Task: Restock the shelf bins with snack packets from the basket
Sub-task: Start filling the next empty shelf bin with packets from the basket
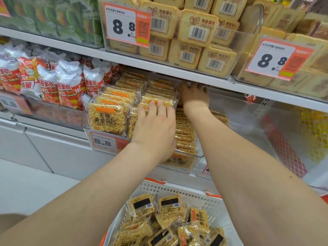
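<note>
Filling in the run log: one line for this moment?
left hand flat on packets | right hand deep in bin, grip unclear | basket not empty

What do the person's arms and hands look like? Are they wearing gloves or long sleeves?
No gloves and no sleeves show. The left hand has short, plain fingernails and no ring, and its arm is bare up to the picture's edge. The right hand has a bare arm too, with no watch or bracelet at the wrist. Its fingertips are too shadowed to see.
</note>
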Available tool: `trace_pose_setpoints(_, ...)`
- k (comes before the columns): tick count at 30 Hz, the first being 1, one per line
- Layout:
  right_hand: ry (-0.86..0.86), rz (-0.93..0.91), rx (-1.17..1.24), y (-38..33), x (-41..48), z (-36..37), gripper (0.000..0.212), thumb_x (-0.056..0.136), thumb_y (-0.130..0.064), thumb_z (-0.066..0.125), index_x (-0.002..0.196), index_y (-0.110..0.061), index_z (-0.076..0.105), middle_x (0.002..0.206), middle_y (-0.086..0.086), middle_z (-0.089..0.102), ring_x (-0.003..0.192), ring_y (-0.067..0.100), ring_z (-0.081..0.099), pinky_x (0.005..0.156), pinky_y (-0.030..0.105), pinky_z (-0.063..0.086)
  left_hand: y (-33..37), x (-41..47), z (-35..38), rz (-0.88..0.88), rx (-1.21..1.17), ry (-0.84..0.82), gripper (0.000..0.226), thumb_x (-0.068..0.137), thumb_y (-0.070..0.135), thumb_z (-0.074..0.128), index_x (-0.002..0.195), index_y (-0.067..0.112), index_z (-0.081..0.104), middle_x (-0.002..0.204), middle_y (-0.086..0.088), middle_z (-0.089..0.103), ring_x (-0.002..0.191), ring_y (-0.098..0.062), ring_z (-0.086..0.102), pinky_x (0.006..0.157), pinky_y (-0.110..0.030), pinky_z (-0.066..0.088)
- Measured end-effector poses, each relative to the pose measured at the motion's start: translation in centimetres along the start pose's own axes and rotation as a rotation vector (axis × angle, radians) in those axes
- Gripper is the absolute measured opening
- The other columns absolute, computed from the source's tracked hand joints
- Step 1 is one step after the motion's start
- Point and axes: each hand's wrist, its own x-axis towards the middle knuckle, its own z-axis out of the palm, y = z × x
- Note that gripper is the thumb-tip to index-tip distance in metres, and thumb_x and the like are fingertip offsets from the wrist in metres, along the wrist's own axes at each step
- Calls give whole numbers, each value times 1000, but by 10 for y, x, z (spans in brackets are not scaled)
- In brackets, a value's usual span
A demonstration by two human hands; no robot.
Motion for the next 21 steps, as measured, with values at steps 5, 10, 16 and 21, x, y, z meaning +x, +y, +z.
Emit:
trace_pose_setpoints(5, -63, -10, 0, -1, -1, 0, 67, 103, -8, 47, 162, -18, 18, 162, 30, 27, 149, 49, 25, 125, 55, 18, -1, 0, 2, 11, -24, -8, 80, 96, 45, 54, 158, 5, 23, 168, -22, 24, 154, -41, 25, 120, -60, 28)
trace_pose_setpoints(10, -49, 50, -24, 0, -23, -8, 70, 105, -21, 42, 164, -6, 5, 168, 27, 14, 157, 45, 9, 127, 56, 1, -5, -1, 0, 14, -81, -50, 83, 96, 46, 54, 159, 6, 17, 170, -20, 18, 157, -40, 18, 124, -59, 22)
trace_pose_setpoints(16, 29, -86, 140, 4, -87, -31, 53, 92, -6, 58, 143, 3, 46, 146, 28, 47, 139, 46, 44, 116, 52, 37, -5, -10, -8, -1, -252, -33, 75, 94, 38, 57, 154, 5, 27, 166, -19, 25, 156, -40, 19, 126, -57, 19)
trace_pose_setpoints(21, 412, -270, 487, 14, -152, -31, 27, 80, -4, 50, 96, -8, 72, 104, 9, 64, 95, 31, 55, 81, 40, 46, 6, -35, -22, -20, -305, 264, 36, 84, 29, 62, 112, 12, 48, 117, -13, 46, 106, -33, 46, 82, -44, 48)
